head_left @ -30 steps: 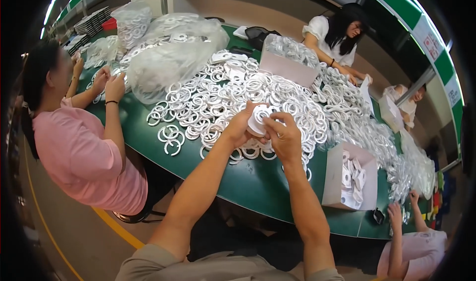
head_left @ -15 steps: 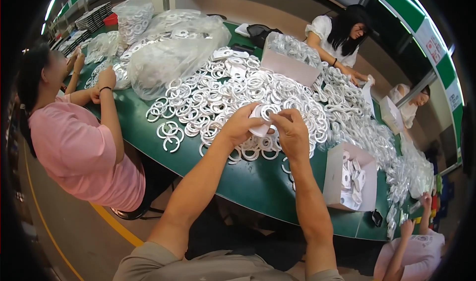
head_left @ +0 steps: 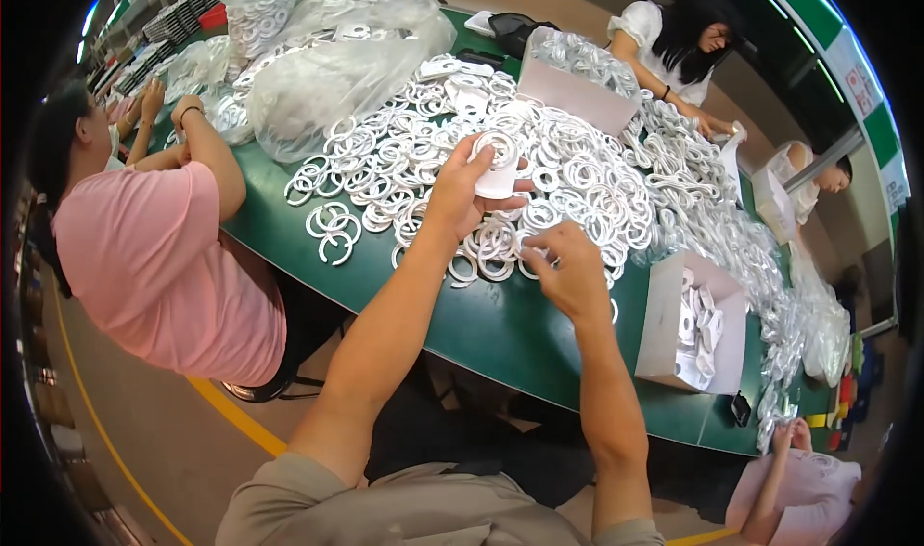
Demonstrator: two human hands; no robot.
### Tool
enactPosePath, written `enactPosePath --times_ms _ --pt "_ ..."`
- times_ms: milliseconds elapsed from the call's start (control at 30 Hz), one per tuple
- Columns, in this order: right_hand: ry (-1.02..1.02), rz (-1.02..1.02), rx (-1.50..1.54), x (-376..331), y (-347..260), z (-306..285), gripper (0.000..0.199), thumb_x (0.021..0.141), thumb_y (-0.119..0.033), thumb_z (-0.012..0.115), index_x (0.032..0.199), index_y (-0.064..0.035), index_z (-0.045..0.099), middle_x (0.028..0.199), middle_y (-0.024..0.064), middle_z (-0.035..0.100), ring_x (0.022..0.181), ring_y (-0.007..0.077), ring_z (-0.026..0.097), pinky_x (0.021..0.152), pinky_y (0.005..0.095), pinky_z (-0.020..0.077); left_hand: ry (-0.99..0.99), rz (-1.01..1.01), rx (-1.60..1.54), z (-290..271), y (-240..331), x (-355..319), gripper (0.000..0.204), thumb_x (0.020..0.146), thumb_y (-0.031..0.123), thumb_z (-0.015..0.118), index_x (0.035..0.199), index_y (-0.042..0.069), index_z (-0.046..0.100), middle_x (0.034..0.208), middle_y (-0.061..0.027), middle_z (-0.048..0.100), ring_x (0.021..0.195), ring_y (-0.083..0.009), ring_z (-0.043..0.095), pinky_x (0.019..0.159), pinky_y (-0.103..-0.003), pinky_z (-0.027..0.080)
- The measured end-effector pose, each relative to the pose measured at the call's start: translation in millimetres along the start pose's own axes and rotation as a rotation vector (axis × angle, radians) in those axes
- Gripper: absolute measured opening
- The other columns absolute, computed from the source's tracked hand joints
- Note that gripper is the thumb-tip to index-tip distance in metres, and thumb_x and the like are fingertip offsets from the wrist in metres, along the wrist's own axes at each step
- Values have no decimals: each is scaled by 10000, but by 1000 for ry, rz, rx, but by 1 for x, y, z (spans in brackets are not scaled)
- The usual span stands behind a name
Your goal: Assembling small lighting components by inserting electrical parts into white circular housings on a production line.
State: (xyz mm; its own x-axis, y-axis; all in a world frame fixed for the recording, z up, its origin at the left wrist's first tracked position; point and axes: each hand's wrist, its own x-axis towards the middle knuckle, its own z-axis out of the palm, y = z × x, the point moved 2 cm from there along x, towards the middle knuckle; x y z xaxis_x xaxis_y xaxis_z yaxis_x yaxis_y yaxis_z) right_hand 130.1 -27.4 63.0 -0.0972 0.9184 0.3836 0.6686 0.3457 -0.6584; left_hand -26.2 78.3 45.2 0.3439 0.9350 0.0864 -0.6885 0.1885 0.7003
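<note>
In my left hand (head_left: 464,192) is a flat white piece (head_left: 496,184) with a round ring-shaped top and a straight tab below. My thumb lies on its ring and the fingers are behind it. Lower and to the right, my right hand (head_left: 570,274) is bent, with thumb and forefinger close together at the near edge of a heap of white rings (head_left: 568,175). Whatever lies between those fingertips cannot be made out against the rings. Several open-gapped loose rings (head_left: 334,228) lie on the green table (head_left: 500,339) left of my hands.
A white carton (head_left: 659,349) holding white pieces stands at right, near a small black object (head_left: 739,409). Bundled white cables (head_left: 688,175) and clear bags (head_left: 712,243) spread behind it. Another carton (head_left: 573,98) and a big plastic bag (head_left: 308,113) stand farther back. Co-workers sit around the table.
My hands have parted: the left has risen with the white piece, its ring face now showing, and the right has come away and down towards the rings. The view has shifted slightly.
</note>
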Motion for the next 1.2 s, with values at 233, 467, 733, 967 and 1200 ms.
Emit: enactPosePath --times_ms 233,467,733,967,1200 --pt "-79 -84 -390 -15 -11 55 192 716 -192 759 797 -43 671 811 101 564 729 293 585 649 387 468 41 22 13 -7 -5 4 318 964 199 486 1219 21 420 1043 -206 616 880 -363 673 602 -401 611" --pt "94 277 152 15 16 12 226 823 -210 682 779 11 671 648 57 609 576 138 554 556 280 441 71 44 42 -6 -3 4 296 960 198 500 1179 12 433 1016 -213 625 833 -343 681 581 -383 607" --pt "247 398 4 42 21 -23 306 852 -271 643 789 28 659 626 94 616 546 161 552 536 316 426 89 35 70 -11 -9 8 288 967 189 480 1190 19 417 1013 -212 629 818 -323 684 583 -386 609" --pt "282 354 52 43 22 -34 263 881 -227 622 796 22 630 689 129 641 556 185 610 516 321 468 101 21 161 -7 -7 7 271 965 180 481 1182 22 438 1028 -193 630 806 -300 688 551 -347 601" --pt "319 476 556 30 43 -12 172 942 -90 493 932 46 389 771 224 644 642 254 685 538 333 584 70 7 169 -7 -10 6 261 968 179 473 1176 26 438 1004 -176 630 808 -289 687 555 -348 603"
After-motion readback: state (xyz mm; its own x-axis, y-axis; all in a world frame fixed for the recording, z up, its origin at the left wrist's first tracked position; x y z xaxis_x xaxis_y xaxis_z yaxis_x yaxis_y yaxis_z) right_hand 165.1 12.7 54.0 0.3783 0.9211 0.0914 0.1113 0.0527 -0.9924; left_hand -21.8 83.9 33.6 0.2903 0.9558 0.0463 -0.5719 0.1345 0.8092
